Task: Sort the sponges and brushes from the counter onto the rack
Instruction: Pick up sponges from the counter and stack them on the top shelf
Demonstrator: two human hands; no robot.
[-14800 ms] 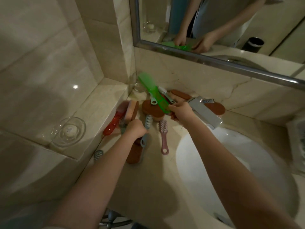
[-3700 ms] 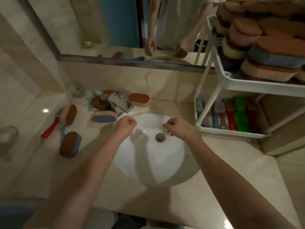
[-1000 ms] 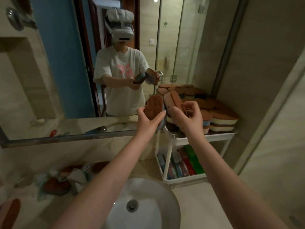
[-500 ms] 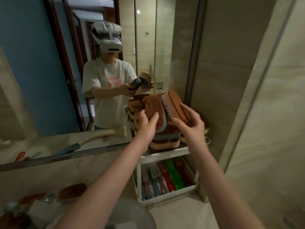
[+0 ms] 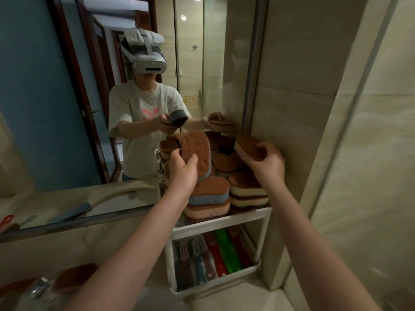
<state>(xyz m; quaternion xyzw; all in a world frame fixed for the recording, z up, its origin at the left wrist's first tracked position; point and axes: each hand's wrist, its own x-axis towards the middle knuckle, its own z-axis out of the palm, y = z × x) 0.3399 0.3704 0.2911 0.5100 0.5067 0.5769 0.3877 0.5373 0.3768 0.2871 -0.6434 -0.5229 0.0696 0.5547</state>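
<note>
In the head view, a brown-faced sponge with a blue backing is held upright by the left hand, whose thumb and fingers are curled round its lower edge; it is kept just above the pile of sponges stacked on the top shelf of the white rack. A second sponge, brown on top and pale beneath, is gripped from its right side by the right hand, fingers wrapped over the top, and is carried above the right rear of the same pile, close to the tiled wall. On the lower shelf, brushes are laid side by side, among them red and green ones. At the lower left, more brown sponges are seen lying on the desk beside a blurred chrome tap. Both arms and both held sponges are reflected in the mirror.
</note>
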